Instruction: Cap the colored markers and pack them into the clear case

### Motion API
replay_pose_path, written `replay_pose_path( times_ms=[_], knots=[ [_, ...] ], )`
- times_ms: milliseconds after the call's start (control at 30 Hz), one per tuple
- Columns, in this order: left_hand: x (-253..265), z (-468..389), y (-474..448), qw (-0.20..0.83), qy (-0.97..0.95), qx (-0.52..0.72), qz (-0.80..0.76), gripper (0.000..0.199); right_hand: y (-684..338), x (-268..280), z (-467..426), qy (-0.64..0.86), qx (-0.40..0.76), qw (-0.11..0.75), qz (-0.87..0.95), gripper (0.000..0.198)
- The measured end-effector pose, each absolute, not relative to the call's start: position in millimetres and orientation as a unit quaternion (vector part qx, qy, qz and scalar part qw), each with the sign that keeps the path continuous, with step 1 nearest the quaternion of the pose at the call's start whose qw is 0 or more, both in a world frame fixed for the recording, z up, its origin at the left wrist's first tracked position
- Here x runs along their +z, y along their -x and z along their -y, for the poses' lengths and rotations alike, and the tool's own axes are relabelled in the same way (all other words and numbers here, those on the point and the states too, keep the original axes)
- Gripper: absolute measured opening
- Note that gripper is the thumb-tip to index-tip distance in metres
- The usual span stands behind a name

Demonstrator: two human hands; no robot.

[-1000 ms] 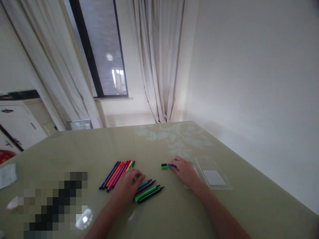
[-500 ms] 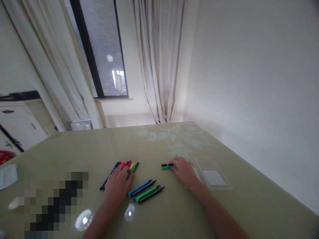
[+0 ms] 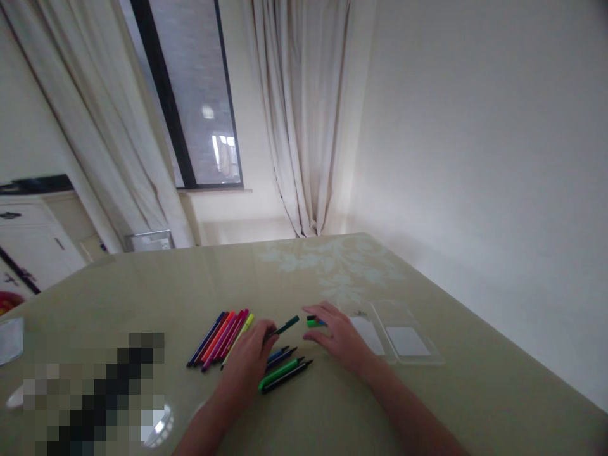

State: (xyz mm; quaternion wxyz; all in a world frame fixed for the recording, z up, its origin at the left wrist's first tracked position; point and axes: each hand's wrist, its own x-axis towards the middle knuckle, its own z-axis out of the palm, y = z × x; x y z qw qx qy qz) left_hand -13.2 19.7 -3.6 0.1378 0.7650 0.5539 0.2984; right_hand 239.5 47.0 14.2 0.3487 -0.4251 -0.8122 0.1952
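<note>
The left hand's (image 3: 251, 348) thumb and fingers are pinched around a dark green felt-tip marker (image 3: 287, 325), whose far end, seemingly capped, juts beyond the fingertips towards the right hand (image 3: 339, 334). That hand has its thumb and fingers spread apart, with no grip on anything that I can make out; the marker's end stops just short of them. The step in hand looks like presenting the marker's end to the right hand, so the next move would call for the right fingers to close on that end while the left holds the barrel steady. Between the right thumb and fingers lie loose caps (image 3: 313, 323) (whether they are touched, I cannot tell). Under the left hand, a bright green marker (image 3: 282, 372) and a black marker (image 3: 287, 378) lie uncapped beside two blue ones; to its left is a row of capped markers (image 3: 213, 338). Beyond the right hand lies a clear plastic case (image 3: 401, 313).
</note>
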Motion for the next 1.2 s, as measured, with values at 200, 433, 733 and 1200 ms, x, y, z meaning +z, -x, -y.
replay_pose_path(
  times_ms=[200,433,733,1200],
  knots=[
    [1,-7,-5,0.124,-0.816,0.259,-0.502,0.028,-221,10,-38,0.334,0.201,0.336,0.857,0.033],
    [-2,-18,17,0.11,-0.78,0.262,-0.557,0.035,-271,19,-62,0.402,0.181,0.431,0.787,0.028],
    [-1,-17,23,0.093,-0.792,0.214,-0.564,0.025,-264,8,-62,0.472,0.175,0.318,0.803,0.012],
    [0,-30,51,0.01,-0.679,0.2,-0.707,0.023,-231,8,-49,0.533,0.15,0.231,0.8,0.009]
  ],
)
